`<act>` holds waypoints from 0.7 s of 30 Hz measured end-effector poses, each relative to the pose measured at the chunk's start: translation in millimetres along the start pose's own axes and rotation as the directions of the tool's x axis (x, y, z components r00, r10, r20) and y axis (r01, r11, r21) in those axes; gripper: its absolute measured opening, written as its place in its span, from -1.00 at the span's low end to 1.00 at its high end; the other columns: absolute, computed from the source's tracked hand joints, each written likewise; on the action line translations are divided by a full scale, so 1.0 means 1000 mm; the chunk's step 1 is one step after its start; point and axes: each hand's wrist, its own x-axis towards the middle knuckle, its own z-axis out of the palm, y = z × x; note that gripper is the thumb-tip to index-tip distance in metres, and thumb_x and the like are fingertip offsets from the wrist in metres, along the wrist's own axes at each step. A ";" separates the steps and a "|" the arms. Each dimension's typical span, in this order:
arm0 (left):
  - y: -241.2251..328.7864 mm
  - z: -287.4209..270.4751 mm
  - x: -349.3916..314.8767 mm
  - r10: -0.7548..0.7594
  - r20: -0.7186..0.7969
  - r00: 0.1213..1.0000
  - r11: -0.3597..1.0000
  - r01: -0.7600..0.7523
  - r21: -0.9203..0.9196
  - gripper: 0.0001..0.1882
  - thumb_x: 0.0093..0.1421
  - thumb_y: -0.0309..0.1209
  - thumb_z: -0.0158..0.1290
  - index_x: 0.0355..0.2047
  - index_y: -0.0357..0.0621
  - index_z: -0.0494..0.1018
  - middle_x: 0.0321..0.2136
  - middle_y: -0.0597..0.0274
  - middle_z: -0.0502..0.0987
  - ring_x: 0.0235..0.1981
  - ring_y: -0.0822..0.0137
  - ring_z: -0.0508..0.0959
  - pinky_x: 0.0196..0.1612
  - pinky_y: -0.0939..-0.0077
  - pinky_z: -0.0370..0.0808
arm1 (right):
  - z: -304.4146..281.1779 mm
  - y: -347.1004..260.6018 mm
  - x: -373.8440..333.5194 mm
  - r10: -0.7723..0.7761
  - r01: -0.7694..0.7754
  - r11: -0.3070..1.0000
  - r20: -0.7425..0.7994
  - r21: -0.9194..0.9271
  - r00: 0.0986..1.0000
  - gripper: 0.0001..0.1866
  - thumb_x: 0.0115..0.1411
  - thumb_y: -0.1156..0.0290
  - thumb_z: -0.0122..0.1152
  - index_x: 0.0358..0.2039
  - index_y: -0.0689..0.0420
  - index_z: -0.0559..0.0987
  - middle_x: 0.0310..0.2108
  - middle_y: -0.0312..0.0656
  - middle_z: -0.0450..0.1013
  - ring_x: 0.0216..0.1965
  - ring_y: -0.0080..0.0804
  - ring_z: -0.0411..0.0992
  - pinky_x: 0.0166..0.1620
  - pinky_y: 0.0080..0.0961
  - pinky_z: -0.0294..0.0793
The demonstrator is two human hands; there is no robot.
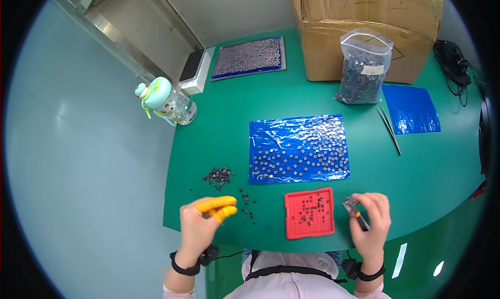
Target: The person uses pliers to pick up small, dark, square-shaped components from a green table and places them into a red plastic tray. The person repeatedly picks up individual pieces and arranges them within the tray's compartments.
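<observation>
My left hand (200, 222) is at the lower left, with yellow finger cots on its thumb and forefinger. Those two fingers are pinched together; a dark speck shows at their tips, too small to make out. Just beyond lies a heap of small black pieces (217, 177), and several loose ones trail to its right. My right hand (372, 218) is closed around a small hand tool (360, 220) with a metal head and a black-and-orange handle. Left of it, a red tray (288, 221) holds scattered small dark pieces.
Beyond the tray, a blue sheet (271, 137) carries many small grey squares. Tweezers (389, 129) lie beside another blue sheet (414, 109). Farther back are a zip bag of dark pieces (362, 75), a cardboard box (323, 44), a filled panel (249, 57) and a bottle (169, 102).
</observation>
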 end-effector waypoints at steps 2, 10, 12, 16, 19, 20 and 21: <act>0.015 0.019 -0.008 0.038 0.104 0.994 0.974 -0.013 -0.225 -0.82 0.04 -0.58 0.26 -0.30 -0.25 0.64 -0.38 0.19 0.64 -0.42 0.48 0.58 -0.37 0.65 0.51 | 0.002 -0.016 0.006 -0.125 0.124 0.991 0.021 0.055 0.992 -0.47 -0.33 0.62 0.27 -0.19 0.09 0.60 -0.29 -0.18 0.44 -0.22 -0.16 0.39 -0.13 -0.26 0.38; 0.058 0.058 -0.031 0.236 0.136 0.962 0.776 -0.103 -0.623 -0.69 0.05 -0.79 0.12 -0.14 -0.50 0.49 -0.27 -0.03 0.62 -0.24 0.23 0.65 -0.15 0.39 0.64 | -0.003 -0.057 0.018 -0.303 0.284 0.937 0.070 0.204 0.950 -0.48 -0.42 0.59 0.29 -0.27 0.08 0.63 -0.35 -0.26 0.46 -0.32 -0.27 0.38 -0.22 -0.32 0.34; 0.056 0.060 -0.034 0.300 0.093 0.949 0.769 -0.183 -0.612 -0.68 0.07 -0.80 0.09 -0.11 -0.51 0.46 -0.26 -0.04 0.62 -0.24 0.23 0.65 -0.17 0.40 0.65 | -0.003 -0.057 0.014 -0.307 0.291 0.940 0.070 0.179 0.949 -0.48 -0.43 0.57 0.29 -0.27 0.08 0.63 -0.35 -0.28 0.46 -0.31 -0.29 0.38 -0.21 -0.32 0.31; 0.051 0.062 -0.036 0.360 0.034 0.932 0.765 -0.274 -0.583 -0.68 0.07 -0.78 0.08 -0.11 -0.49 0.46 -0.26 0.00 0.64 -0.29 0.32 0.65 -0.22 0.48 0.63 | -0.001 -0.058 0.011 -0.303 0.291 0.947 0.079 0.139 0.950 -0.48 -0.44 0.55 0.29 -0.28 0.07 0.64 -0.35 -0.29 0.46 -0.31 -0.30 0.38 -0.21 -0.31 0.30; 0.043 0.061 -0.039 0.378 -0.001 0.926 0.799 -0.328 -0.504 -0.67 0.05 -0.75 0.10 -0.12 -0.46 0.48 -0.28 0.08 0.65 -0.36 0.39 0.65 -0.27 0.56 0.60 | -0.002 -0.059 0.013 -0.309 0.294 0.946 0.099 0.138 0.946 -0.48 -0.44 0.55 0.28 -0.28 0.07 0.64 -0.35 -0.29 0.46 -0.31 -0.30 0.38 -0.22 -0.31 0.30; 0.041 0.061 -0.040 0.382 -0.009 0.924 0.811 -0.340 -0.476 -0.66 0.04 -0.74 0.10 -0.12 -0.45 0.49 -0.29 0.11 0.66 -0.38 0.42 0.64 -0.28 0.58 0.59 | -0.003 -0.060 0.014 -0.309 0.294 0.946 0.106 0.137 0.945 -0.48 -0.44 0.54 0.28 -0.28 0.07 0.64 -0.35 -0.29 0.46 -0.31 -0.30 0.38 -0.22 -0.31 0.30; 0.042 0.061 -0.040 0.376 -0.022 0.926 0.804 -0.338 -0.490 -0.66 0.04 -0.74 0.10 -0.12 -0.44 0.50 -0.30 0.12 0.66 -0.40 0.42 0.64 -0.29 0.59 0.58 | -0.002 -0.059 0.014 -0.311 0.295 0.944 0.104 0.148 0.945 -0.47 -0.44 0.54 0.27 -0.28 0.07 0.64 -0.35 -0.29 0.46 -0.31 -0.30 0.38 -0.22 -0.31 0.30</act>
